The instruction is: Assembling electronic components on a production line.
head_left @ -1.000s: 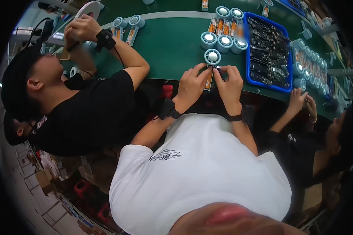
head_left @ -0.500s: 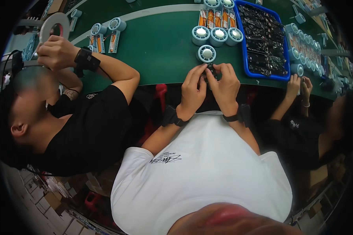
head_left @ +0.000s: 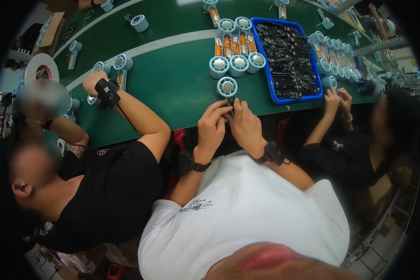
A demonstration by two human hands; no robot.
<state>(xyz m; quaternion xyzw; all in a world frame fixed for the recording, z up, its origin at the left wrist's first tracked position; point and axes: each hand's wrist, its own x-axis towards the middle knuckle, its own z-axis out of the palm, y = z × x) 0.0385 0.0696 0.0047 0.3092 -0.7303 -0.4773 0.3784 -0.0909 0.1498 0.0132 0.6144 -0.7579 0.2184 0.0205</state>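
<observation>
A light-blue handheld fan (head_left: 227,87) lies at the table's near edge, its round grille up and its handle toward me. A dark circuit board (head_left: 231,100) shows at the handle, partly hidden by my fingers. My left hand (head_left: 212,129) is closed at the handle's left side, fingertips pressed on it. From the right, my right hand (head_left: 245,127) grips the same handle, its thumb and fingers close to the left fingertips. The handle's lower end is hidden between my hands.
Beyond the fan stand several light-blue fans with orange-wrapped parts (head_left: 235,45). A blue tray (head_left: 271,93) of dark circuit boards is to their right. Co-workers sit on both sides; the left one's forearm (head_left: 137,109) reaches over the table. More fans (head_left: 330,82) stand at right.
The view has shifted, so the table things appear further left. My hands have moved down along the fan handle and closer together. The left co-worker's hand has lowered toward the fans.
</observation>
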